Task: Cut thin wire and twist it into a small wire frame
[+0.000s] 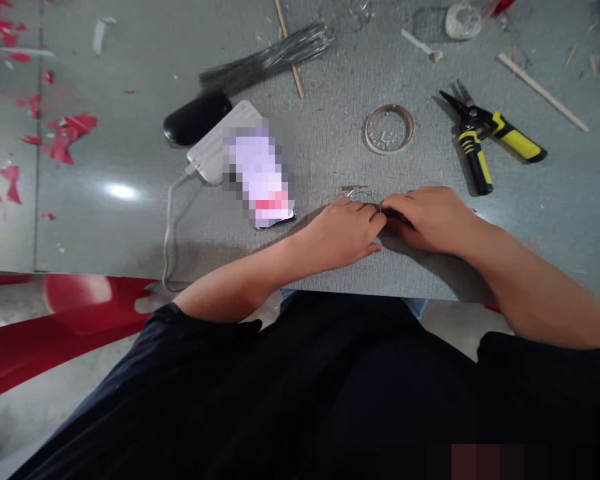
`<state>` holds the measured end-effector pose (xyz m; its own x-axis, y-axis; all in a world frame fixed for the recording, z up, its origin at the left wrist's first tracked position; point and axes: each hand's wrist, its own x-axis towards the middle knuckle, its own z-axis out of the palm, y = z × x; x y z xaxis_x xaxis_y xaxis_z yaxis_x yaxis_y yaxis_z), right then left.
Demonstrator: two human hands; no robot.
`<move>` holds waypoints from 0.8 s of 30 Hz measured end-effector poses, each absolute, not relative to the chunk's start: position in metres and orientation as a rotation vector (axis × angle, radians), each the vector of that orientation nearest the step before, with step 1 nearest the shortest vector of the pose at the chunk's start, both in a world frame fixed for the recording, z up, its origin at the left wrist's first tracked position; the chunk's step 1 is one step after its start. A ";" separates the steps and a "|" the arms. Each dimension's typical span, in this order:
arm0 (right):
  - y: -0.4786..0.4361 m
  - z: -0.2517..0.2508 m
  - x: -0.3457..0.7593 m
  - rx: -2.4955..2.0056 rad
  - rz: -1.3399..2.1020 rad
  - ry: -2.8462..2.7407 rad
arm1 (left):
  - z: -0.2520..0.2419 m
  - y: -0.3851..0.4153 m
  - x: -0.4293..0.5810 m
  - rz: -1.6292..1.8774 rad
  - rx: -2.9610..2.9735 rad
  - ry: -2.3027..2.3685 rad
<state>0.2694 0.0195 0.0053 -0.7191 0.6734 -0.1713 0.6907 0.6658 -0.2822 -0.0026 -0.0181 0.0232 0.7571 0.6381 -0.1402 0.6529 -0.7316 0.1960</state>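
My left hand is closed, its fingers curled near the front edge of the table. Fine strands of thin wire stick out just beyond its fingertips. My right hand meets it fingertip to fingertip, also closed in a pinch on the wire. Most of what lies between the fingers is hidden by them. Past the hands is a roll of tape lying flat, with small clear bits inside its ring. Yellow and black pliers rest with their handles apart, up and to the right of my right hand.
A phone leans over a white power strip with a cable, beside a black case. Behind lies a bundle of grey wires across a thin wooden stick. Red scraps are scattered at left; another stick is at right.
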 end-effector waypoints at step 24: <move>0.030 0.006 0.281 1.210 -0.860 2.866 | 0.020 -0.005 -0.003 -0.070 2.594 1.120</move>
<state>0.2812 0.0304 0.0055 -0.7158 0.6874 -0.1234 0.6417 0.5775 -0.5047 -0.0027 -0.0054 0.0197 0.6927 0.7016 -0.1671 0.7169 -0.6444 0.2660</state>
